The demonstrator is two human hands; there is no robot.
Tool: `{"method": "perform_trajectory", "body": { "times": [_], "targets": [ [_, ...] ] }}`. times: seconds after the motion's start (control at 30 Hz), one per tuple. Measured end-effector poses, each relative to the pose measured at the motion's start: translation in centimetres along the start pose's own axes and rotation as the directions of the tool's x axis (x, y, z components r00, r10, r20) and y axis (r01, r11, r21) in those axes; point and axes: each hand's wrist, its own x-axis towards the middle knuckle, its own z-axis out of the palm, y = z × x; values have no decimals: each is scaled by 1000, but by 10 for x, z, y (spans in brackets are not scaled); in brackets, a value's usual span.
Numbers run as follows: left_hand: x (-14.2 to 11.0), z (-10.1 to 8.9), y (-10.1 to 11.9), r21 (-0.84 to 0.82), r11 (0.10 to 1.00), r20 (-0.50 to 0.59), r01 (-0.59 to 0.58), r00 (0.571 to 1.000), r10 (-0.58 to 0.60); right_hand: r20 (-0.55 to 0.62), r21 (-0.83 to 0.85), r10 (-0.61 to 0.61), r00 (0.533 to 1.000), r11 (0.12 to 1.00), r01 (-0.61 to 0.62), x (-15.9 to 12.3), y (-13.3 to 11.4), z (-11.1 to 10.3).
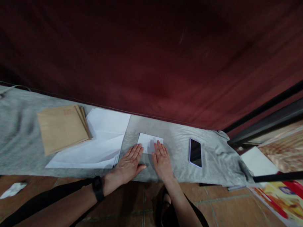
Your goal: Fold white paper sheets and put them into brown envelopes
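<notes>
A small folded white paper [148, 141] lies on a grey cloth [16, 135] spread over the surface in front of me. My left hand [129, 162] lies flat, fingers stretched, its fingertips at the paper's lower left edge. My right hand [161, 158] is also flat and open, fingertips pressing on the paper's lower right part. A black watch [98, 188] sits on my left wrist.
A stack of brown envelopes [61, 127] rests on large white sheets [100, 141] to the left. A phone [195, 152] lies face up to the right. A dark red curtain [153, 50] hangs behind. A crumpled white scrap [13, 189] lies on the tiled floor.
</notes>
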Motion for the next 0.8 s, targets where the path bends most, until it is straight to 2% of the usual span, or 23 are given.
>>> {"method": "perform_trajectory", "body": {
  "times": [0.1, 0.23, 0.37, 0.5, 0.63, 0.8],
  "targets": [
    [3, -4, 1, 0, 1000, -21, 3, 1000, -3, 39, 28, -91, 995, 996, 90, -1, -14, 5],
    [12, -14, 6, -1, 999, -30, 38, 999, -38, 55, -6, -86, 995, 996, 87, -4, -19, 14],
    [28, -19, 12, -75, 997, -57, 20, 998, -25, 51, -34, -85, 995, 996, 86, -6, -16, 19],
    [45, -15, 19, -168, 986, 9, 2, 1000, -1, 21, -48, -86, 996, 995, 87, -9, -16, 24],
    [58, -8, 16, -226, 973, 104, 47, 994, -24, 25, -44, -106, 994, 993, 107, -11, -14, 24],
    [63, 3, 0, -205, 975, 82, 86, 994, -70, 97, -16, -96, 991, 995, 98, -9, -13, 18]
  ]
}}
